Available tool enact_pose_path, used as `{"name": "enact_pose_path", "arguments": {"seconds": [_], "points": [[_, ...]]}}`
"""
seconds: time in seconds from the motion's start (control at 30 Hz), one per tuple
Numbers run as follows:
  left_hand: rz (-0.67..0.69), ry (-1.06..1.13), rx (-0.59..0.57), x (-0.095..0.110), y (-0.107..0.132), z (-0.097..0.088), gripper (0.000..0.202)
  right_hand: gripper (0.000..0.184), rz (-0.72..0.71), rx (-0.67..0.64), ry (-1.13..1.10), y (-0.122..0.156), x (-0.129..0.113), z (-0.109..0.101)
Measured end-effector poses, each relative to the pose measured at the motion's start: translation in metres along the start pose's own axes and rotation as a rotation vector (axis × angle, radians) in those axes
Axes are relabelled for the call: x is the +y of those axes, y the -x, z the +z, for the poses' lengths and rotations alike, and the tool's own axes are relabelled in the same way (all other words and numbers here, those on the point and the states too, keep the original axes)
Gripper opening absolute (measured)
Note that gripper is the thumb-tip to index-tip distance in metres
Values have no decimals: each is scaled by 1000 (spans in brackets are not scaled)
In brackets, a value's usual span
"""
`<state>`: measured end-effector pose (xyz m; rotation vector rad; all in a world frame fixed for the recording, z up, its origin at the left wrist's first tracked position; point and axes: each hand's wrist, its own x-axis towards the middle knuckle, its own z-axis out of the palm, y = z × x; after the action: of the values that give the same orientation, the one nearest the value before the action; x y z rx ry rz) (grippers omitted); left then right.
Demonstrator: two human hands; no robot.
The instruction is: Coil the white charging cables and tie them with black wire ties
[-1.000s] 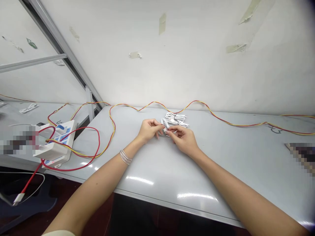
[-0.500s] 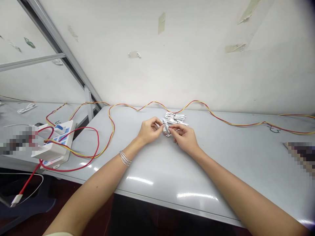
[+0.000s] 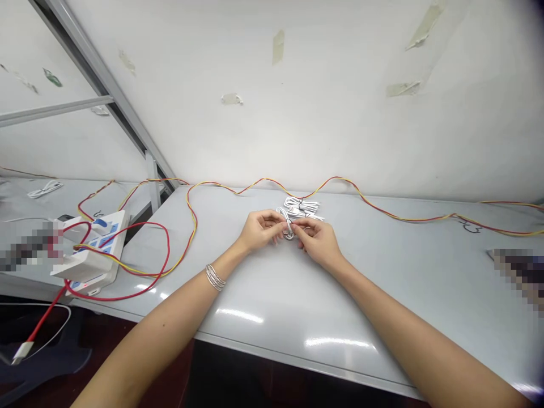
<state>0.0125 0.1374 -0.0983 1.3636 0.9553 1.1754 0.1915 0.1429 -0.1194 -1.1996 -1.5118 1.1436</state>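
Note:
Between my two hands is a small coiled white cable [image 3: 282, 212], with a dark tie around its middle. My left hand [image 3: 262, 230] pinches the coil from the left, thumb and fingers closed near the tie. From the right, my right hand [image 3: 317, 238] grips the same coil between thumb and fingertips. The fingers partly hide the coil and its ends. Just behind it on the table lie several bundled white cables [image 3: 302, 206], bound with dark ties.
Red and yellow wires [image 3: 221, 182] run along the wall at the table's [image 3: 382, 272] back edge. A power strip [image 3: 111, 232] with plugged-in white adapters [image 3: 80, 260] sits at the left. Another white cable [image 3: 45, 189] lies far left. A blurred-out object [image 3: 516, 272] is at the right edge.
My left hand has shifted slightly right and down, its fingers now closer to my right fingertips at the coil's tie. The coil stands more upright and narrower between them.

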Motion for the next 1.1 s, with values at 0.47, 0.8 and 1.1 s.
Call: {"name": "enact_pose_path", "arguments": {"seconds": [0.47, 0.8, 1.1], "points": [[-97, 179, -62, -1, -3, -2, 39, 40, 24, -78, -7, 0, -5, -2], [-176, 174, -17, 0, -4, -2, 38, 28, -71, 89, 127, -1, -2, 0], [-173, 218, -11, -2, -5, -6, 38, 28, -154, 113, 183, 2, 0, 0]]}}
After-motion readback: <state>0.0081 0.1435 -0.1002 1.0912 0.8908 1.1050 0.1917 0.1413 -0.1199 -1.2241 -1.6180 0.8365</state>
